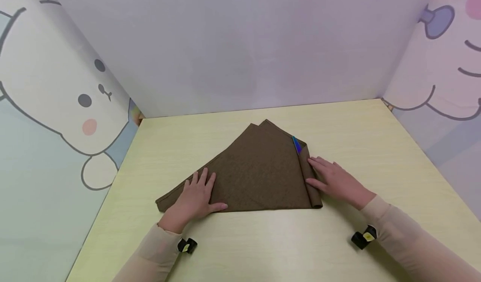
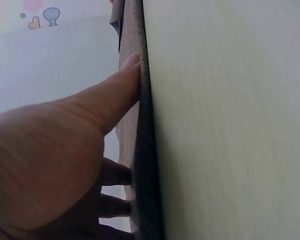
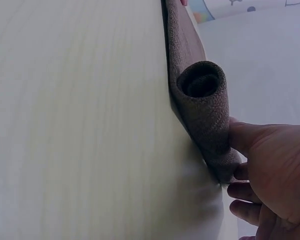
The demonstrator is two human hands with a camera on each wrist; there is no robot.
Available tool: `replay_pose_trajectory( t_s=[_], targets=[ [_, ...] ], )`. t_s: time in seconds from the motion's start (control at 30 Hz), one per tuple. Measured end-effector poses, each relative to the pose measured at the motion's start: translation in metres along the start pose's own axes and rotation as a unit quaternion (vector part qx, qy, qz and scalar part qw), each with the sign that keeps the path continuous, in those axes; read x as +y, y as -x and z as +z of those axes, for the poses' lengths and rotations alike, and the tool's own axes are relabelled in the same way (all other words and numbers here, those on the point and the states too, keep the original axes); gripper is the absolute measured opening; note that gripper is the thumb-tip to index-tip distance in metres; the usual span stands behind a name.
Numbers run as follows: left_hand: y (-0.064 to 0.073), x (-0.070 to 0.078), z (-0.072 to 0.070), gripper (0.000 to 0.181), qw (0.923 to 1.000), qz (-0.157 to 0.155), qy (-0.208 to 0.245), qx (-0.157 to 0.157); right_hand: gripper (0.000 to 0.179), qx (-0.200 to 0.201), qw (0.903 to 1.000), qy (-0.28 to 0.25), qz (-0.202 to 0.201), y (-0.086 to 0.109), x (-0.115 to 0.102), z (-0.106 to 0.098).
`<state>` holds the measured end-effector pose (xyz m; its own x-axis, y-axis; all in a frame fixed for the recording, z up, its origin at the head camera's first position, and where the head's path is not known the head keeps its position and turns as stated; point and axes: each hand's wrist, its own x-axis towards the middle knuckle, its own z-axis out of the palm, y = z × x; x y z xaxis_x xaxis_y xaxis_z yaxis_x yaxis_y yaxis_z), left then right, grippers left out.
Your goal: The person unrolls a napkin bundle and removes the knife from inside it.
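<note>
A brown cloth (image 1: 259, 173), folded to an uneven, pointed shape, lies on the table. Its right end is turned over into a narrow roll (image 1: 311, 186), whose hollow spiral end shows in the right wrist view. At the top of that roll, a shiny blue-purple piece (image 1: 297, 145) pokes out, the rest of it hidden by cloth. My left hand (image 1: 195, 198) rests on the cloth's left part, fingers spread and thumb along the near edge. With thumb and fingertips, my right hand (image 1: 336, 184) touches the outer side of the roll, its fingers fairly straight.
The pale wooden table (image 1: 282, 244) extends around the cloth on all sides. A plain light wall (image 1: 248, 44) stands behind it, and panels with cartoon animals (image 1: 64, 86) flank it left and right. Each wrist carries a small black camera (image 1: 363, 237).
</note>
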<state>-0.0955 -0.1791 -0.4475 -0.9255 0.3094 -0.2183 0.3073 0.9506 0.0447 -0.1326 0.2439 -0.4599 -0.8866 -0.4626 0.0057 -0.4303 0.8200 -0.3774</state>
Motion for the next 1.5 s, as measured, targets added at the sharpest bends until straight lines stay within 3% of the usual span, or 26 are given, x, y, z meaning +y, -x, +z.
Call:
replay_pose_trajectory(
  t_s=[0.53,0.77,0.93,1.2,1.5],
  targets=[
    [0.003,0.001,-0.002,0.103,0.9999,-0.001,0.014,-0.002,0.068,-0.002,1.0,0.0,0.002,0.007,0.003,-0.004],
    [0.009,-0.008,-0.004,0.102,0.9991,-0.017,0.036,-0.014,0.07,0.015,0.9995,-0.005,-0.027,0.004,-0.011,-0.005],
    [0.017,-0.016,-0.008,0.099,0.9992,-0.026,0.031,0.002,0.07,0.035,0.9981,0.017,-0.049,0.001,-0.019,-0.003],
    [0.02,-0.02,-0.005,0.096,0.9997,-0.015,0.019,-0.011,0.07,0.026,0.995,0.078,-0.057,-0.006,-0.024,0.006],
    [0.022,-0.022,-0.002,0.098,0.9997,-0.023,0.006,-0.012,0.069,0.042,0.9925,0.104,-0.05,-0.003,-0.025,0.009]
  ],
)
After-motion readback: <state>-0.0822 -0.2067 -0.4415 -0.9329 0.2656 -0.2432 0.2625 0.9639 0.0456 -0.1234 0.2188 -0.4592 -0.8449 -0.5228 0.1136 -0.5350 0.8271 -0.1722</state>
